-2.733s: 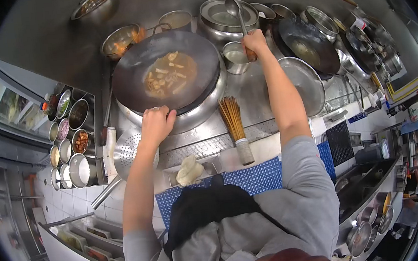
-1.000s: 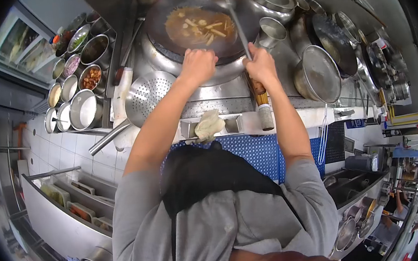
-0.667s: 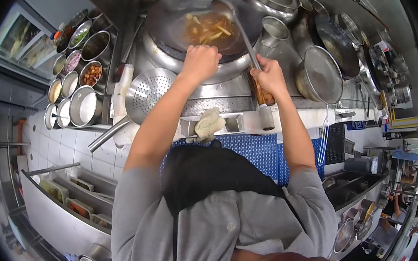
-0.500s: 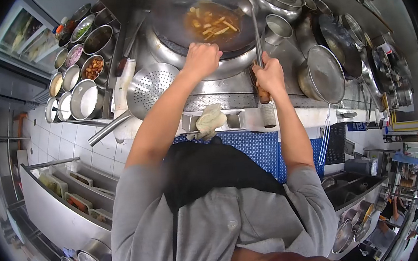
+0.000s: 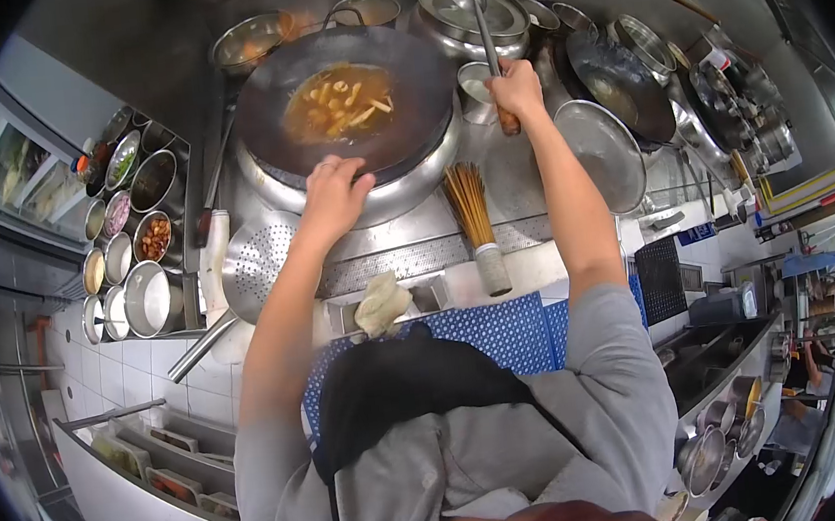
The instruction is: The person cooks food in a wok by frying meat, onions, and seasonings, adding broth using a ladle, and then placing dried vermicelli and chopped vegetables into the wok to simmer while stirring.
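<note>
My right hand (image 5: 519, 88) is wrapped round the wooden grip of a ladle (image 5: 487, 38). The ladle's bowl is raised over a wide steel pot (image 5: 506, 26) at the back right. At the near rim of a dark wok (image 5: 267, 104), my left hand (image 5: 336, 196) has its fingers loosened and its thumb apart; whether it touches the rim is hard to tell. Pale sliced pieces in brown sauce (image 5: 337, 102) lie in the wok, which sits on a round steel burner ring (image 5: 401, 197). Between my arms is a bamboo wok brush (image 5: 475, 220).
A perforated strainer (image 5: 259, 261) lies left of my left forearm. Steel containers of ingredients (image 5: 154, 291) line the left side. A folded cloth (image 5: 382, 304) rests on the front edge. To the right stand a round strainer (image 5: 594, 158) and another wok (image 5: 622, 90).
My right hand has lifted the ladle out of the wok area, up and toward the back-right pot. My left hand has loosened from a fist at the rim. The view has shifted.
</note>
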`<state>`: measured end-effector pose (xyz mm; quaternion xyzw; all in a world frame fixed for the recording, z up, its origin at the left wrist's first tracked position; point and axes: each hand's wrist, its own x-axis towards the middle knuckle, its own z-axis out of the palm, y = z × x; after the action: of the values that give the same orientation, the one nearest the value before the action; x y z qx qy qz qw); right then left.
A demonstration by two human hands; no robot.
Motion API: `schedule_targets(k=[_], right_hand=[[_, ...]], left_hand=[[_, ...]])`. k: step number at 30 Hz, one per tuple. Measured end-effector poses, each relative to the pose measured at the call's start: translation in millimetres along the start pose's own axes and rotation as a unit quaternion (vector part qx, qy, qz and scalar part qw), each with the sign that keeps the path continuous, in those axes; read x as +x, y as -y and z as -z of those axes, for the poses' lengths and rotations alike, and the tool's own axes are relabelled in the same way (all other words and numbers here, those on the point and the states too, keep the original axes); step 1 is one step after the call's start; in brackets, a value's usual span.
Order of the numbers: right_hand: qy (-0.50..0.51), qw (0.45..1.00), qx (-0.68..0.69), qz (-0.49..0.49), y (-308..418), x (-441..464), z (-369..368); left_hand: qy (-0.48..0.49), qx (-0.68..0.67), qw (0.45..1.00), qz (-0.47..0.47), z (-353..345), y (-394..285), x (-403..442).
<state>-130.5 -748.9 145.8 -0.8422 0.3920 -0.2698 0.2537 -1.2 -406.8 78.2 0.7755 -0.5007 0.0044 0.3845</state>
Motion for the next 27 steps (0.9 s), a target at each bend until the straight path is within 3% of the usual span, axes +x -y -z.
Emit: schedule_targets(k=[3,5,8,10,11,14,16,18,20,21,22,23,25,27], right_hand=[[0.007,0.999,0.040,-0.027,-18.4,36.3,-1.1],[0.022,0.994,0.090,-0.062,-22.9,50.7,-2.3],[0.091,0.936,0.306,-0.147,-37.9,75.9,0.1],[0.116,0.860,0.444,-0.223,-38.0,82.1,6.2],[0.164,0.792,0.523,-0.269,-46.5,88.3,6.6],[0.201,0.660,0.689,-0.224,-51.2,64.7,18.8],[0.273,0.572,0.748,-0.198,-60.3,52.0,28.6],[0.324,0.456,0.803,-0.207,-57.8,28.4,34.3],[0.306,0.460,0.810,-0.196,-33.8,-16.4,44.6],[0.323,0.432,0.816,-0.207,-30.0,-34.7,45.6],[0.322,0.446,0.811,-0.198,-34.6,-50.3,42.7],[0.366,0.426,0.802,-0.203,-35.4,-64.1,39.6],[0.321,0.589,0.717,-0.190,-37.8,-95.2,29.8],[0.215,0.807,0.509,-0.208,-3.2,-130.8,21.7]], left_hand=[[-0.158,-0.029,0.986,-0.045,21.3,-7.2,-25.1],[-0.184,-0.076,0.980,0.030,42.1,1.2,-59.1],[-0.278,-0.095,0.939,0.180,71.3,34.9,-135.3],[-0.340,-0.095,0.900,0.254,93.7,56.0,-197.7],[-0.366,-0.082,0.877,0.299,104.0,60.0,-228.1],[-0.444,-0.121,0.802,0.381,117.9,84.8,-316.6],[-0.456,-0.102,0.765,0.443,127.5,59.5,-338.7],[-0.489,-0.118,0.755,0.419,135.0,58.8,-349.3],[-0.494,-0.105,0.754,0.421,138.7,62.2,-338.7],[-0.494,-0.102,0.756,0.417,142.4,68.1,-333.1],[-0.479,-0.094,0.764,0.421,147.7,62.8,-316.8],[-0.467,-0.082,0.770,0.427,153.3,56.0,-299.9],[-0.453,-0.022,0.803,0.387,161.2,69.1,-287.3],[-0.440,0.006,0.824,0.357,178.4,87.5,-280.5]])
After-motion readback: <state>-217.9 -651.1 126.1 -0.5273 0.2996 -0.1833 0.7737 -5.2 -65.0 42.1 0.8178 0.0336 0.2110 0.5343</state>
